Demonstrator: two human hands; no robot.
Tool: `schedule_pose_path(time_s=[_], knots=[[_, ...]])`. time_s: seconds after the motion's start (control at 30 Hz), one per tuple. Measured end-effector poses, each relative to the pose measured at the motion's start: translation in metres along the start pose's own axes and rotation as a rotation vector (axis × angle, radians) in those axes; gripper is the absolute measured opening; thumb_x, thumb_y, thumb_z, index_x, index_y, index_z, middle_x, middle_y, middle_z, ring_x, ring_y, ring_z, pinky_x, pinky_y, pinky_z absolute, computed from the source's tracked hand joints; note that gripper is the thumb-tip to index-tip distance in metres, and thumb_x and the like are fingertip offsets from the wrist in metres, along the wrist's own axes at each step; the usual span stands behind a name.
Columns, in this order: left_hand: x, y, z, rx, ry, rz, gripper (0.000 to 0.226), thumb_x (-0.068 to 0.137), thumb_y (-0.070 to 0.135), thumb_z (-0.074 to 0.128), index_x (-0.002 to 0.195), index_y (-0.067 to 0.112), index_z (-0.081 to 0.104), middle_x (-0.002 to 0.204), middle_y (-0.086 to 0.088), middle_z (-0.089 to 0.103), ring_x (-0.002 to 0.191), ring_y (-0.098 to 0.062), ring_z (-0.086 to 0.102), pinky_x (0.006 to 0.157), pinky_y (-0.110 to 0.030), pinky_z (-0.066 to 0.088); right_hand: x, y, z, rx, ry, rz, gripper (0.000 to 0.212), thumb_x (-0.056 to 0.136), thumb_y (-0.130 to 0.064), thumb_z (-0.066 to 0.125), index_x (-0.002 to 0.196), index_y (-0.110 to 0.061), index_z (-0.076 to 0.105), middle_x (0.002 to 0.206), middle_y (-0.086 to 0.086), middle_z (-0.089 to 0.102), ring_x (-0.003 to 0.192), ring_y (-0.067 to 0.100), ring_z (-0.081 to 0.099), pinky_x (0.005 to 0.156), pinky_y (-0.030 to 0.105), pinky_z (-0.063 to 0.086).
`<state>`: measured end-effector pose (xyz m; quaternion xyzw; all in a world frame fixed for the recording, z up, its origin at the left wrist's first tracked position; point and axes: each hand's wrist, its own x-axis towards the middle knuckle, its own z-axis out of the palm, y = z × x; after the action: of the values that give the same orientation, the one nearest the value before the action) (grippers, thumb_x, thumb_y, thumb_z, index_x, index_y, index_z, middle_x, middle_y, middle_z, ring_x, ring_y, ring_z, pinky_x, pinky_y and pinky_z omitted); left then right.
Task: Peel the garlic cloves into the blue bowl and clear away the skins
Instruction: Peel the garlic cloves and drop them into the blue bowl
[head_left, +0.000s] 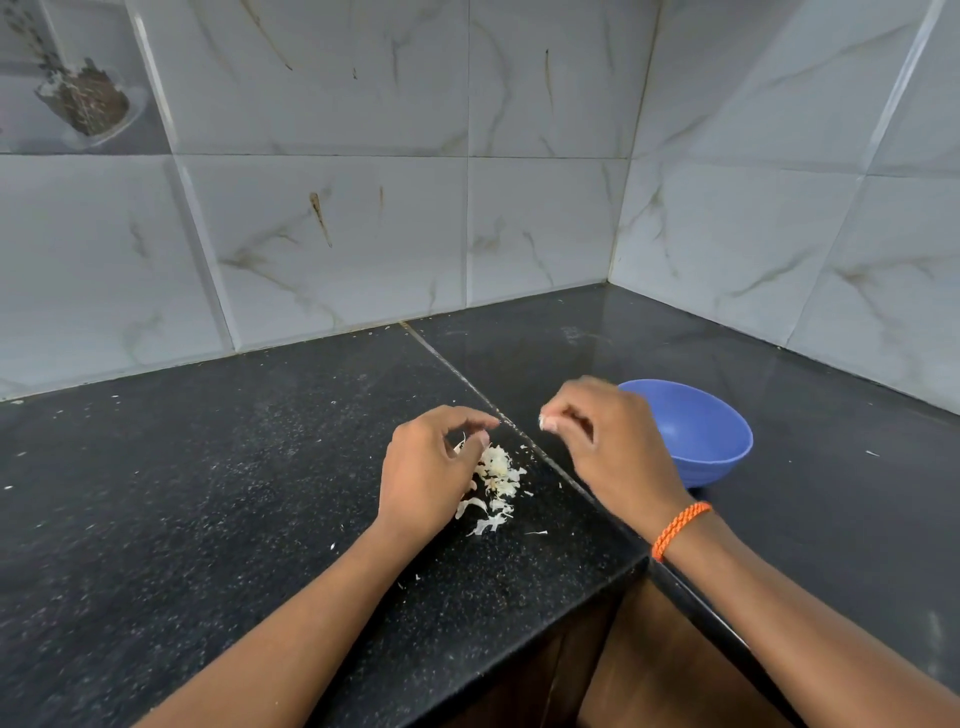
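Note:
A small heap of pale garlic skins (496, 480) lies on the black counter between my hands. My left hand (423, 467) hovers just left of the heap and pinches a thin strip of skin (460, 442) between thumb and fingers. My right hand (597, 441) is raised to the right of the heap, its fingertips pinching a small white garlic clove (544, 422). The blue bowl (696, 431) sits behind and to the right of my right hand, partly hidden by it. What lies inside the bowl does not show.
The black speckled counter (208, 493) runs into a tiled corner; the wall tiles (337, 234) stand behind and to the right. A seam (457, 371) crosses the counter diagonally. The counter's front edge (519, 660) is close below my forearms. Tiny skin flecks are scattered about.

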<state>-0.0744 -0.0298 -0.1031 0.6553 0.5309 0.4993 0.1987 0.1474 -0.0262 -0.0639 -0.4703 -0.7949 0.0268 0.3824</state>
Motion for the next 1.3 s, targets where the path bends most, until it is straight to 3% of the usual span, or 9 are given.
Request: schedule_pose_path(time_s=[0.1,0.17,0.23,0.3,0.43,0.57,0.67,0.87,1.3], knots=[[0.000,0.002,0.000,-0.021,0.038,0.039,0.024,0.100,0.017,0.074,0.100,0.039,0.083,0.115,0.024,0.072,0.053,-0.005,0.061,0.065,-0.038,0.061,-0.024,-0.005,0.019,-0.076,-0.240,0.025,0.022,0.098,-0.012,0.071,0.083,-0.027,0.066,0.088,-0.010,0.062,0.082,0.012,0.061,0.075,0.041,0.052],[0.002,0.006,-0.002,-0.033,0.078,0.066,0.017,0.100,0.024,0.076,0.107,0.037,0.085,0.120,0.026,0.070,0.050,-0.006,0.052,0.058,-0.021,0.048,-0.013,-0.004,0.008,-0.040,-0.163,0.010,0.020,0.097,-0.011,0.073,0.083,-0.026,0.070,0.085,-0.012,0.063,0.079,0.008,0.061,0.071,0.034,0.050],[0.002,0.009,-0.003,-0.034,0.083,0.067,0.020,0.100,0.028,0.077,0.118,0.035,0.083,0.089,0.023,0.075,0.047,-0.006,0.047,0.055,-0.017,0.040,-0.003,-0.008,-0.007,-0.039,0.017,-0.061,0.016,0.096,-0.008,0.072,0.086,-0.020,0.071,0.084,-0.009,0.064,0.077,0.011,0.061,0.068,0.031,0.047],[0.000,0.009,-0.002,-0.014,0.037,0.073,0.033,0.097,0.022,0.081,0.125,0.038,0.080,0.071,0.017,0.072,0.050,-0.004,0.051,0.061,-0.021,0.044,-0.006,-0.009,-0.003,-0.084,0.043,-0.081,0.015,0.099,-0.005,0.067,0.088,-0.016,0.068,0.086,-0.003,0.062,0.079,0.018,0.060,0.069,0.036,0.047],[-0.001,0.008,0.002,-0.034,-0.058,0.100,0.041,0.092,0.013,0.084,0.124,0.039,0.080,0.122,0.022,0.073,0.056,-0.007,0.059,0.063,-0.026,0.055,-0.018,0.003,0.019,-0.141,-0.231,-0.062,0.015,0.102,-0.012,0.064,0.093,-0.021,0.071,0.091,-0.007,0.062,0.084,0.019,0.062,0.075,0.043,0.053],[-0.001,0.004,0.003,-0.035,-0.031,0.030,0.024,0.099,0.022,0.078,0.116,0.037,0.082,0.072,0.014,0.076,0.051,-0.011,0.063,0.062,-0.030,0.058,-0.007,0.007,0.012,-0.117,-0.035,-0.099,0.018,0.099,-0.006,0.067,0.090,-0.020,0.072,0.089,-0.004,0.063,0.079,0.019,0.061,0.069,0.036,0.050],[0.000,0.003,0.004,0.005,-0.050,0.057,0.043,0.089,0.011,0.085,0.121,0.040,0.080,0.102,0.023,0.077,0.052,-0.006,0.053,0.063,-0.020,0.050,-0.015,0.004,0.023,-0.118,-0.276,-0.097,0.014,0.102,-0.012,0.065,0.098,-0.020,0.077,0.094,-0.004,0.066,0.085,0.020,0.066,0.075,0.037,0.052],[-0.001,0.003,0.007,0.016,-0.087,0.053,0.027,0.092,0.023,0.084,0.109,0.043,0.082,0.100,0.024,0.078,0.050,-0.007,0.054,0.060,-0.028,0.053,-0.013,0.001,0.024,0.317,-0.012,0.069,0.022,0.100,-0.004,0.070,0.106,-0.020,0.084,0.087,-0.010,0.073,0.070,0.009,0.071,0.065,0.016,0.054],[-0.006,0.016,0.005,-0.099,-0.108,0.007,0.016,0.091,0.023,0.088,0.103,0.033,0.084,0.090,0.015,0.081,0.051,-0.021,0.072,0.058,-0.042,0.063,-0.016,-0.001,0.036,0.599,0.098,0.238,0.019,0.102,0.000,0.065,0.110,-0.015,0.075,0.083,-0.003,0.078,0.065,0.019,0.071,0.059,0.034,0.062]])
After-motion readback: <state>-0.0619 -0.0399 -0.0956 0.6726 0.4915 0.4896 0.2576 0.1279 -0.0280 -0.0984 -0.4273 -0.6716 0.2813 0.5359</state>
